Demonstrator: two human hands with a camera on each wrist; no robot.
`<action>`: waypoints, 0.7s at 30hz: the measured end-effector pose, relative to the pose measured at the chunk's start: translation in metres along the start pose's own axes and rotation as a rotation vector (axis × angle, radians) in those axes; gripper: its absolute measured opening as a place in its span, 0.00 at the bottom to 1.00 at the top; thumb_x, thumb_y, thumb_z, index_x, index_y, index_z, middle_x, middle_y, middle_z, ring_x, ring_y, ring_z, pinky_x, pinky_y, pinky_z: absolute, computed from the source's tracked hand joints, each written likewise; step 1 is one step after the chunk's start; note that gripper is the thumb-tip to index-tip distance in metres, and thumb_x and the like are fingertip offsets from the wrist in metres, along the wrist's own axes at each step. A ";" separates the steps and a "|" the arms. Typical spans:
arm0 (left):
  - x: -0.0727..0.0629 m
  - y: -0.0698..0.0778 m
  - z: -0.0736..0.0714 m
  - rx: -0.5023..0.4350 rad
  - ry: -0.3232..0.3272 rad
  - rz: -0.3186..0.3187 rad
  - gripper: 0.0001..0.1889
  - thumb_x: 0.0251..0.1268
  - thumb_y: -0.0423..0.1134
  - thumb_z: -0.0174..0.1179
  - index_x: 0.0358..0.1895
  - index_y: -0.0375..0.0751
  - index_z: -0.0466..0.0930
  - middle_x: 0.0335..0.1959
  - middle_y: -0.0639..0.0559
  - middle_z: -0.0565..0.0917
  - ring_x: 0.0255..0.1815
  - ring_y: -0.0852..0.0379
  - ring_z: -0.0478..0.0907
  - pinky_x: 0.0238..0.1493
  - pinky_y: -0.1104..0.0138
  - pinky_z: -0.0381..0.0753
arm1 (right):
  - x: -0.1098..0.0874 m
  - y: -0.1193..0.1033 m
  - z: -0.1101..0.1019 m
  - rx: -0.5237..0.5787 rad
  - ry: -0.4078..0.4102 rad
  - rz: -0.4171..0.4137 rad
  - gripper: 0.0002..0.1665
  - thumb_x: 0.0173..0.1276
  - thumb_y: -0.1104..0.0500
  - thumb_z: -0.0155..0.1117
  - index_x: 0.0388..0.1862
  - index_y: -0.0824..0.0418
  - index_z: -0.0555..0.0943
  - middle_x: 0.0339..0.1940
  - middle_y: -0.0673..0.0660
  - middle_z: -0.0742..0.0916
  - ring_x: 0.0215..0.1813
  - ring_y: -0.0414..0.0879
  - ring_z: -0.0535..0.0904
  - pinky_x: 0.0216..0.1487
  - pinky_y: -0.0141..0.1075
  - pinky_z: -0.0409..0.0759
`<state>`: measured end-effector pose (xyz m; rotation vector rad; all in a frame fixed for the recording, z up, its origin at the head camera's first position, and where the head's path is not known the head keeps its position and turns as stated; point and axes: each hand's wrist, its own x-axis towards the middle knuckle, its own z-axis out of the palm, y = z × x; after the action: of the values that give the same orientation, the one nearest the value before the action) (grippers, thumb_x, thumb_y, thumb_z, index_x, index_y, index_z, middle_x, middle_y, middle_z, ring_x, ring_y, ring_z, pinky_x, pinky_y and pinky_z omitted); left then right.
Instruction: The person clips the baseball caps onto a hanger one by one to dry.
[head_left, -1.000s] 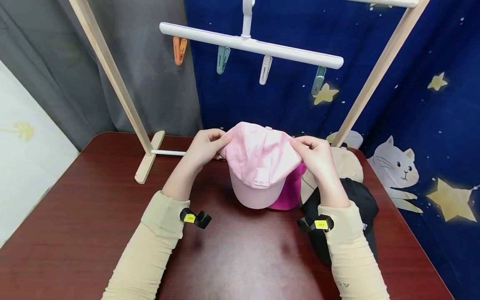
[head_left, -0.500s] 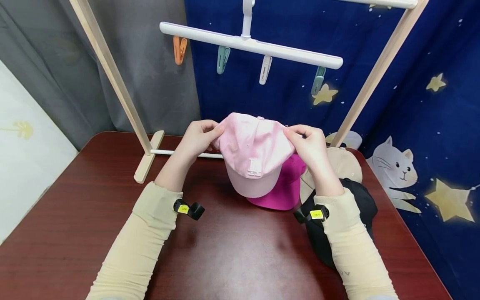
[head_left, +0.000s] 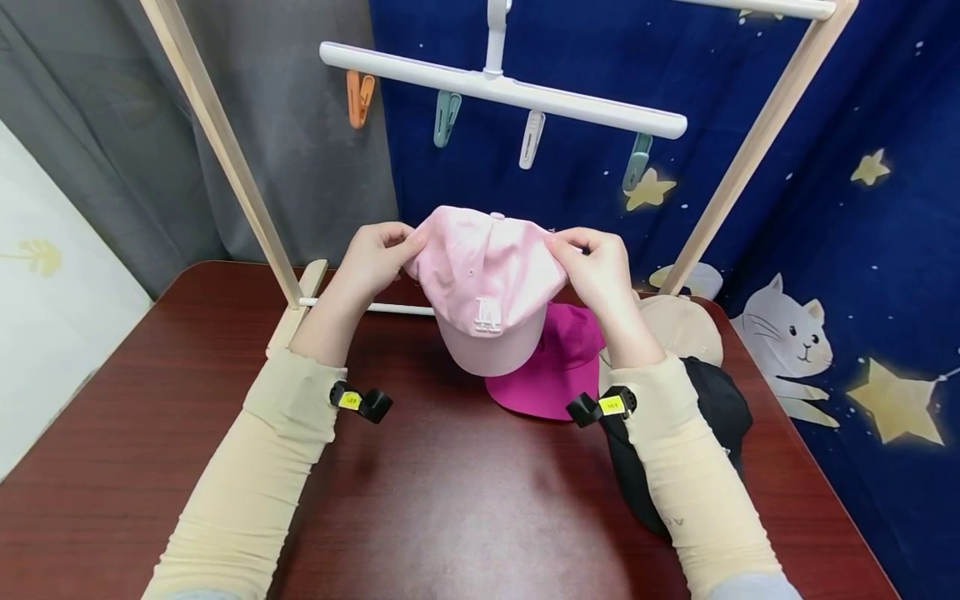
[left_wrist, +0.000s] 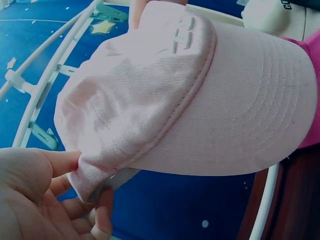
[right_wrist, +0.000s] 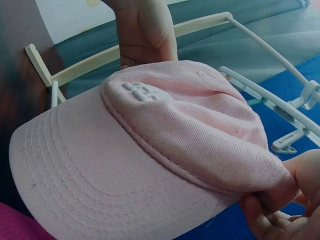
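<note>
A light pink baseball cap [head_left: 487, 275] with white raised lettering on its front hangs between both hands, brim toward me and down. At its left side my left hand [head_left: 377, 260] pinches the edge between thumb and fingers. My right hand [head_left: 597, 265] pinches the opposite side the same way. The left wrist view shows the thumb on the outside of the pink cap [left_wrist: 150, 100] and fingers behind. In the right wrist view the brim of the cap [right_wrist: 90, 175] points left. Behind it, a magenta cap [head_left: 547, 375] lies on the table, partly covered in the head view.
A white hanger bar [head_left: 502, 87] carries an orange clip [head_left: 360, 98], two green clips and a white clip [head_left: 532, 140]. Its wooden rack [head_left: 225, 150] stands on the dark red table [head_left: 450, 500]. A beige cap [head_left: 682, 327] and a black cap [head_left: 716, 408] lie at right.
Both hands have moved up and to the left, carrying the pink cap with them. More of the magenta cap shows behind it.
</note>
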<state>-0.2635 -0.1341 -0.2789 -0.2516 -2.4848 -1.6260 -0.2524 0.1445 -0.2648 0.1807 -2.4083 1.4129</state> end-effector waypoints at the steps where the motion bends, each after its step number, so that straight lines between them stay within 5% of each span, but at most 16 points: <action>1: 0.000 0.000 -0.001 0.008 0.007 0.003 0.14 0.67 0.40 0.59 0.41 0.28 0.82 0.22 0.58 0.78 0.26 0.56 0.71 0.24 0.71 0.71 | 0.002 -0.001 0.001 -0.006 0.001 -0.007 0.14 0.65 0.54 0.65 0.39 0.63 0.87 0.40 0.56 0.87 0.46 0.44 0.79 0.47 0.34 0.75; 11: 0.003 0.002 -0.013 -0.011 0.082 -0.020 0.14 0.67 0.42 0.60 0.39 0.30 0.82 0.24 0.56 0.78 0.30 0.56 0.68 0.26 0.70 0.67 | 0.011 -0.013 0.012 0.037 -0.010 -0.010 0.13 0.66 0.54 0.65 0.39 0.63 0.87 0.39 0.56 0.87 0.42 0.43 0.77 0.37 0.32 0.75; 21: 0.006 0.000 -0.024 -0.131 0.074 -0.112 0.15 0.70 0.43 0.57 0.42 0.32 0.80 0.23 0.59 0.77 0.24 0.64 0.72 0.31 0.69 0.78 | 0.019 -0.023 0.027 0.066 0.000 -0.012 0.11 0.65 0.57 0.64 0.38 0.64 0.87 0.38 0.56 0.87 0.39 0.44 0.77 0.32 0.31 0.75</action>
<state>-0.2685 -0.1564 -0.2683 -0.0672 -2.3812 -1.8099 -0.2704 0.1109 -0.2512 0.2113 -2.3580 1.4886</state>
